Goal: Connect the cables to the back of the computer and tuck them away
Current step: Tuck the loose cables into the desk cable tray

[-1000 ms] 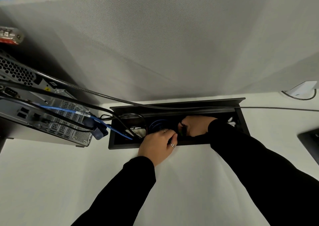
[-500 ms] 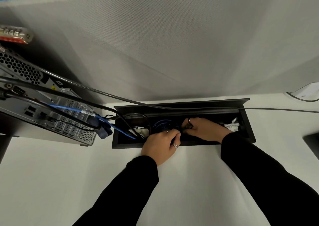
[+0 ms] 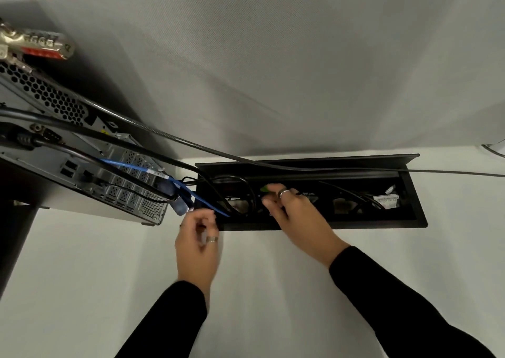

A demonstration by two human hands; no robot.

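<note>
The computer (image 3: 82, 166) lies at the left with its rear panel facing the black cable tray (image 3: 355, 225) sunk into the white desk. Thick black cables (image 3: 136, 144) and a blue cable (image 3: 128, 166) run from its ports into the tray's left end. My left hand (image 3: 198, 237) hovers at the tray's left corner, just below a blue connector (image 3: 180, 207); it is blurred, with its fingers curled. My right hand (image 3: 297, 215) reaches into the middle of the tray with its fingers spread among the cables, the tips next to a small green part (image 3: 263, 189).
A grey divider panel (image 3: 273, 70) stands behind the desk. A thin grey security cable (image 3: 273, 165) crosses above the tray from a combination lock (image 3: 35, 43) at the upper left. The tray's lid (image 3: 328, 159) stands open at the back. White labels (image 3: 386, 200) lie in the tray's right end.
My left hand has come out of the tray and moved left toward the blue connector. My right hand has shifted left to the tray's middle. The view has moved closer.
</note>
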